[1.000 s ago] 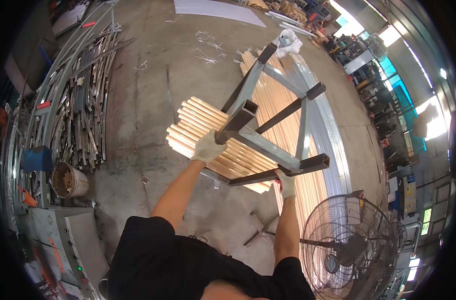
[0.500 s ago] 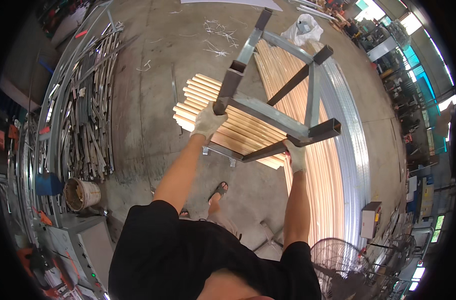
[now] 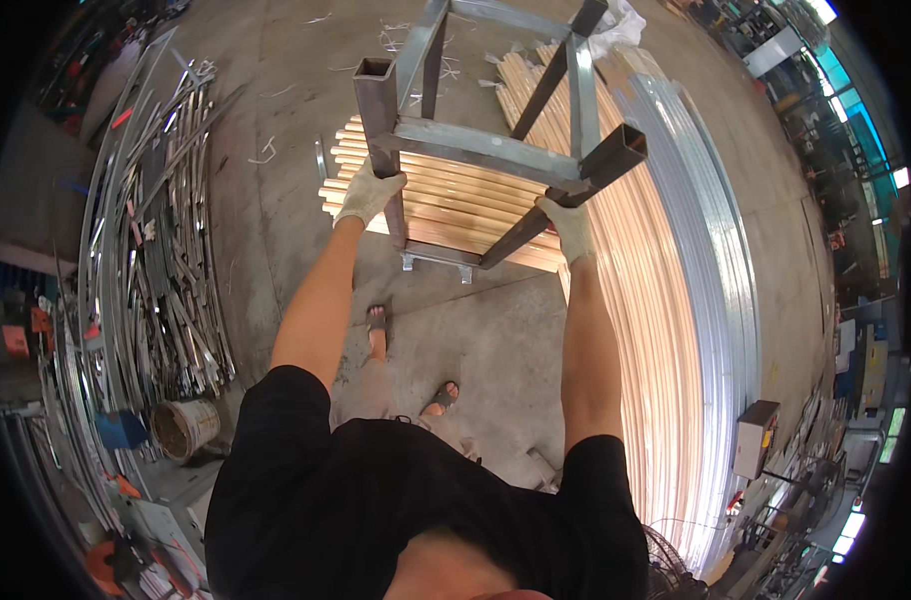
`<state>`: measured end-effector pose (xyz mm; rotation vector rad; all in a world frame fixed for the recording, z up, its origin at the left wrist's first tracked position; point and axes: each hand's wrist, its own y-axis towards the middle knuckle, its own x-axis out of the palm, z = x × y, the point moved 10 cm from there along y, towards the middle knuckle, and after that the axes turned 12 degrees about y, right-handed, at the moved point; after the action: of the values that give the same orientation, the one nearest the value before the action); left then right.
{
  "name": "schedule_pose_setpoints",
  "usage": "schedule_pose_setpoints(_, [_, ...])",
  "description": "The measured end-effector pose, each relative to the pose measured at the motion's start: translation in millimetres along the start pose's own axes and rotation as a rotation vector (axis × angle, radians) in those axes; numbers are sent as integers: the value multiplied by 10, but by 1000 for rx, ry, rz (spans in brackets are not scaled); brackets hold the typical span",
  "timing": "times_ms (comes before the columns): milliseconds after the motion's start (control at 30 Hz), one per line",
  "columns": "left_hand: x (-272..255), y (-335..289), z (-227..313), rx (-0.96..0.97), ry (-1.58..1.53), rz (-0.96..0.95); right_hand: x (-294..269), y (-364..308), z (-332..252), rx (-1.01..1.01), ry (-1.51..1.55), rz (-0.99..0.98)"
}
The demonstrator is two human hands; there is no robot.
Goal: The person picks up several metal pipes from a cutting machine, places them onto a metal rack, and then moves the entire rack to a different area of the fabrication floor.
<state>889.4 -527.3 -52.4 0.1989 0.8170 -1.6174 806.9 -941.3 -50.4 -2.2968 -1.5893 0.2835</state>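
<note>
Both my hands carry a welded frame of square steel tube (image 3: pixel 481 143) out in front of me, its open tube ends pointing up toward me. My left hand (image 3: pixel 370 192), in a pale work glove, is wrapped round the left leg of the frame. On the other side my right hand (image 3: pixel 570 226), gloved too, grips the right leg; its fingertips are partly hidden behind the tube. Through the frame shows a stack of pale, shiny tubes (image 3: pixel 446 205) lying crosswise below it.
Long wood-coloured profiles (image 3: pixel 641 330) and silvery profiles (image 3: pixel 711 290) lie lengthwise at my right. Metal offcuts (image 3: pixel 176 240) heap up at the left, near a dirty bucket (image 3: pixel 186 430). White strapping scraps (image 3: pixel 266 152) litter the concrete floor. A fan (image 3: pixel 676 565) stands at lower right.
I have stepped forward, and my feet have changed places in the stride. The steel frame has swung to the upper left in view and sits straighter. Both hands keep their hold.
</note>
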Motion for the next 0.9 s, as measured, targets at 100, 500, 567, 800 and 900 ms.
schedule_pose_setpoints(100, [-62, 375, 199, -45, -40, -13, 205, 483, -262, -18, -12, 32])
schedule_pose_setpoints(500, [252, 1675, 487, 34, 32, 11, 94, 1707, -66, 53, 56, 108])
schedule_pose_setpoints(567, [174, 2010, 454, 38, -14, 10, 275, 1933, -97, 80, 27, 123])
schedule_pose_setpoints(800, [323, 3185, 880, 87, -85, -39, 391, 2920, -546, 58, -49, 122])
schedule_pose_setpoints(900, [48, 3833, 911, 137, -48, -17, 860, 3247, -768, -99, -15, 103])
